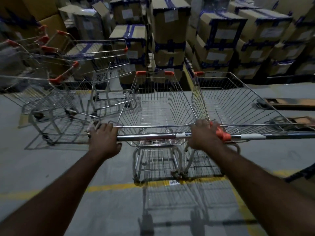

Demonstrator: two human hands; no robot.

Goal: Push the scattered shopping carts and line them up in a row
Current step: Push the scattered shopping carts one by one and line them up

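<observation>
A wire shopping cart (158, 106) with orange corner caps stands right in front of me. My left hand (104, 138) grips the left end of its chrome handle bar (150, 137). My right hand (204, 135) grips the right end, beside an orange cap. A second cart (238, 106) stands close alongside on the right, its basket touching the first. To the left, several more carts (59, 92) stand at mixed angles, some nested, one (109, 70) turned sideways.
Stacks of taped cardboard boxes (170, 40) wall off the far side just beyond the carts. A flat trolley or pallet (289, 103) lies on the floor at the right. Yellow floor lines (110, 186) run across the grey concrete below the carts.
</observation>
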